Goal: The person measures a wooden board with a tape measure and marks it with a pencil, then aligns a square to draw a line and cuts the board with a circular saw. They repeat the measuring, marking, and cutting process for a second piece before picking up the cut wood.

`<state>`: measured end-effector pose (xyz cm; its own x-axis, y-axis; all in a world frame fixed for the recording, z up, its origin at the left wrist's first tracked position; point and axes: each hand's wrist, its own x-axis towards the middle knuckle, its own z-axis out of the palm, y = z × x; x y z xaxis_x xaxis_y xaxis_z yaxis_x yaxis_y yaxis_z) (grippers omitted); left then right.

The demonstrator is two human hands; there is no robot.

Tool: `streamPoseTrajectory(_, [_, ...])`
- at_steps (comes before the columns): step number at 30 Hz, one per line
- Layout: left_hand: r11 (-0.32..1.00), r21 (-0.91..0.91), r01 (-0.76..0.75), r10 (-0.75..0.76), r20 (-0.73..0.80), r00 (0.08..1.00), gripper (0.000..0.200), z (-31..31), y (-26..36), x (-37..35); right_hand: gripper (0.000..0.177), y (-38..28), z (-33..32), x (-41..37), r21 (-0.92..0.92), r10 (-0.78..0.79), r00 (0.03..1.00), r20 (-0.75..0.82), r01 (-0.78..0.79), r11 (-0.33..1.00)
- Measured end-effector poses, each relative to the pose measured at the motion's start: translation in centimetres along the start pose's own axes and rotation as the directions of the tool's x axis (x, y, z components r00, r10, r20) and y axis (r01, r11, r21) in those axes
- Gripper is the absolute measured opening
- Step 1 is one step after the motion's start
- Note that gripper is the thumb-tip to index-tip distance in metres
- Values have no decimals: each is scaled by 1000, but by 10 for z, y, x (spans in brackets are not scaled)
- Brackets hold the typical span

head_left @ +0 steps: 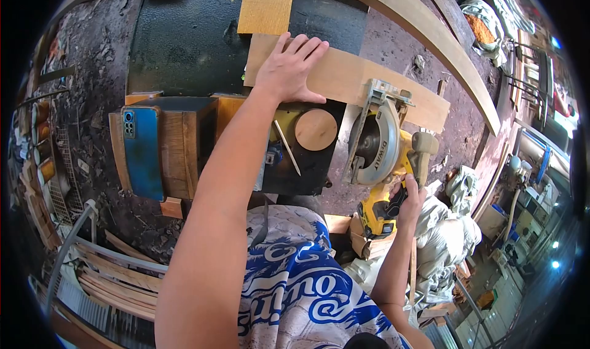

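My left hand lies with fingers spread on a flat wooden board, pressing on it near its left end. The board reaches to the right past the edge of the black work surface. My right hand is wrapped round the handle of a yellow circular saw. The saw's metal base touches the board toward its right part, and its round blade guard faces left. Below the board, a round wooden disc and a pencil lie on the black surface.
A blue phone rests on a wooden block at the left. Another wooden piece lies above the board. A long curved-looking plank crosses the upper right. White sacks and wood scraps are at the lower right.
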<state>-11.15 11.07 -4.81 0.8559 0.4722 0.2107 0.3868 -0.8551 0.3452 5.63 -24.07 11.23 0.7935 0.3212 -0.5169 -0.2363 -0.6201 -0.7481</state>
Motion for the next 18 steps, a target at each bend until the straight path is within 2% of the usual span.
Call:
streamPoseTrajectory(3, [1000,4,-1,1,2,1000,122,0,0,0,31,-6,8,-3,14,-8,999,-47,8,1000])
streamPoseTrajectory(16, [1000,-20,-7,7,-24,1000,120,0,1,1,31,-6,11,-3,31,-16,997,-74,18,999])
streamPoseTrajectory(18, [1000,29,-9,9,12,1000,122,-1,1,1,31,-8,11,-3,13,-24,998,-66,24,1000])
